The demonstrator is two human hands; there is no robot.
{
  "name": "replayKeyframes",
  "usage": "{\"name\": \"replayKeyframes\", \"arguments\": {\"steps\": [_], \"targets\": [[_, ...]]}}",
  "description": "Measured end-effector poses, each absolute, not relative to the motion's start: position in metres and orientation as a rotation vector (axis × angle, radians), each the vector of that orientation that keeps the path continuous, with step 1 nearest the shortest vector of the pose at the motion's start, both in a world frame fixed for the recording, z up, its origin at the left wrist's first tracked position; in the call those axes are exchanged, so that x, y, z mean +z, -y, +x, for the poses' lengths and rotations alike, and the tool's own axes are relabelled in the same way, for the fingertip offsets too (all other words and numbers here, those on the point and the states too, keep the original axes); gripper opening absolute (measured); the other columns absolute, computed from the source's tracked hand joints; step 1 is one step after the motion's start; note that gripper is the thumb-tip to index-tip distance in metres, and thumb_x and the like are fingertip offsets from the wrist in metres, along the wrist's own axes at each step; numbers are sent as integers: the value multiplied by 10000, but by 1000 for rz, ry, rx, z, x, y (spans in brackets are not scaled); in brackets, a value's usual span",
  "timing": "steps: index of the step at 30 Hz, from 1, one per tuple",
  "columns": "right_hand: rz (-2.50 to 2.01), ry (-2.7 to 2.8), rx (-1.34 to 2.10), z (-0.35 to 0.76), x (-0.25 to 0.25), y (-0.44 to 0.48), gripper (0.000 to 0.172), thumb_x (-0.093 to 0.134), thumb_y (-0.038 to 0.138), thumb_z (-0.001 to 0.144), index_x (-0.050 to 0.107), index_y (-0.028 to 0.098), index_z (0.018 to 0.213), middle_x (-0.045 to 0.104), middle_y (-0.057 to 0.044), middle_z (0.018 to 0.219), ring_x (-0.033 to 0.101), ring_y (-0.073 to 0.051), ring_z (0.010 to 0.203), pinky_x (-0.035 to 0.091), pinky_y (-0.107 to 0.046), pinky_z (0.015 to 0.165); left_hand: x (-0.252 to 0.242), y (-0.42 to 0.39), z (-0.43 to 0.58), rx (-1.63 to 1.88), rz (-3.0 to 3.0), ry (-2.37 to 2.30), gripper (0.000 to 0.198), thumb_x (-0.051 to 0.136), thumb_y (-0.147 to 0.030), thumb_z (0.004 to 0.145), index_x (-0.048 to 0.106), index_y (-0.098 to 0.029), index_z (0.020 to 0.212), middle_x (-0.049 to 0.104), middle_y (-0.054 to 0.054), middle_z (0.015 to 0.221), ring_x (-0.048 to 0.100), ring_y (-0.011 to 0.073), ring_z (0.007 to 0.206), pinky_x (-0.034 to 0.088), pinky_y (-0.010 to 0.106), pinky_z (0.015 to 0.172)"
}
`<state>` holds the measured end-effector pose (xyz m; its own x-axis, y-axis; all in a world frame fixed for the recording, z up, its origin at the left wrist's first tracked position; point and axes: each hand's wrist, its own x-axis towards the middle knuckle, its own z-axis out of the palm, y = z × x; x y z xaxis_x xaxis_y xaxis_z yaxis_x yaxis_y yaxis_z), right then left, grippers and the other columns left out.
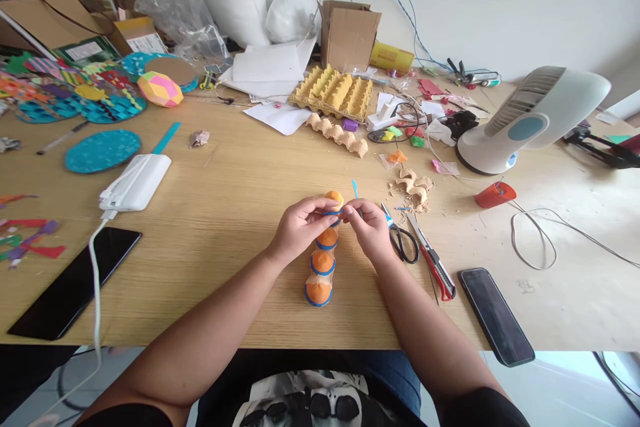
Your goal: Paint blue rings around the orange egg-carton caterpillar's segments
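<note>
An egg carton strip (325,278) lies lengthwise in front of me, its several bumps coated in orange clay. Thin blue bands of clay ring the lower bumps. At its far end, my left hand (305,227) is closed, thumb and fingers pinching a thin blue clay strip (334,213) against the carton. My right hand (369,230) pinches the same strip close by, fingertips almost meeting the left ones. The farthest bump (333,197) shows orange-yellow clay just beyond the fingers. A small blue clay tool (355,188) lies just past my right hand.
Scissors (403,240), a red utility knife (437,270) and a phone (496,315) lie to the right. Farther back are carton scraps (415,188), a yellow egg tray (334,93) and a white fan (530,120). A power bank (136,181) and black tablet-like slab (75,283) lie left.
</note>
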<state>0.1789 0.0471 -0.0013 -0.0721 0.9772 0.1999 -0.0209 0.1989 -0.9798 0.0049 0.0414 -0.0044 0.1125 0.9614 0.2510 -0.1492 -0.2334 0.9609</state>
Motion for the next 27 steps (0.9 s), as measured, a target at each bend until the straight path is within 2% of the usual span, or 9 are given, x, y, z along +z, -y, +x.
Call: {"name": "replayKeyframes", "arguments": {"steps": [4,11,15,19,25,27], "targets": [[-1011,1362,1101,178,-1,-47,378,744,602,862,695,235,785,716,-22,748,654,-178,716,569,-328,710,-6,-42,6,1311,1373,-886,297,859,-292,788,765,-219,1060,764,45,979,739,201,934,647,346,842],[-1018,1430,1097,179,-1,-48,399,714,621,879,690,235,779,701,-23,741,634,-180,708,548,-330,699,-2,-41,5,1344,1414,-948,154,781,-330,873,765,-210,968,768,56,984,748,202,897,629,348,836],[-939,1405,1208,178,-3,-48,369,820,580,797,700,240,872,706,-18,842,638,-171,766,554,-320,744,-2,-44,2,1407,1572,-1011,102,745,-302,910,782,-226,968,762,55,985,725,197,926,602,324,831],[-908,1436,1227,177,-6,-48,409,871,553,747,683,253,952,699,-20,911,642,-181,836,568,-334,808,-1,-45,1,1428,1647,-1053,85,717,-289,929,778,-242,965,759,43,973,713,194,906,584,321,824],[-976,1408,1114,178,-9,-49,309,809,527,829,696,255,921,704,-28,901,622,-181,802,552,-334,781,2,-44,1,1418,1681,-1071,97,705,-299,936,778,-237,921,751,42,927,704,193,887,582,318,814],[-982,1401,1103,179,-8,-49,281,797,510,846,703,249,891,701,-23,864,615,-175,775,543,-328,759,0,-44,2,1401,1628,-1042,110,724,-320,926,780,-229,952,758,54,972,714,199,911,593,327,831]]}}
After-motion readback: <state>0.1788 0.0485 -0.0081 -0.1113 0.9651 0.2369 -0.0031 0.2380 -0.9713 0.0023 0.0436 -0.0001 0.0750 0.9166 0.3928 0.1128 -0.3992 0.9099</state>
